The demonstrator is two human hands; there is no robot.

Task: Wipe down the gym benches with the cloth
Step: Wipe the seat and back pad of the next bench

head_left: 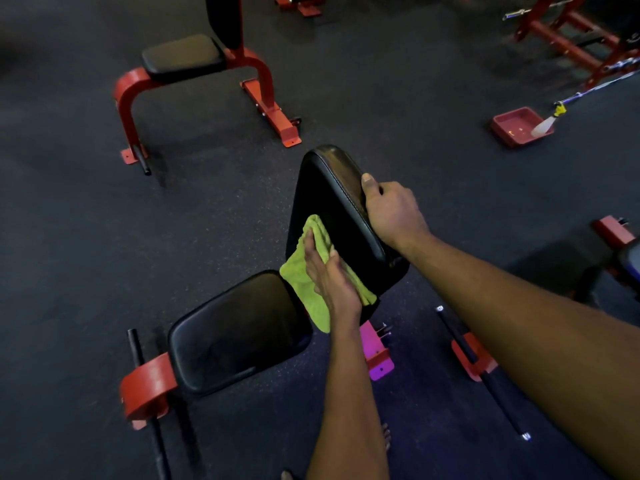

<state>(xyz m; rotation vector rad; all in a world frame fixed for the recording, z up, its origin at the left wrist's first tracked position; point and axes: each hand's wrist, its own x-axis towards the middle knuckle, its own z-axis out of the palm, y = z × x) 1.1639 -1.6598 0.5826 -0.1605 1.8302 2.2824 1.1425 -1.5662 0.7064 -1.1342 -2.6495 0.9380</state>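
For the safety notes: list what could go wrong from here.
1. The left hand only presses the lime-green microfibre cloth flat against the black padded backrest, which the right hand grips; the cloth's loose lower half could slip and fall.
2. The black frame bar juts out across the dark floor nearby; stepping round, the person might trip on it.

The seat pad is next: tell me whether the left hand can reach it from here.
Probably yes. The left hand presses the cloth flat on the back pad, right beside the seat pad, whose bare top has nothing lying across it.
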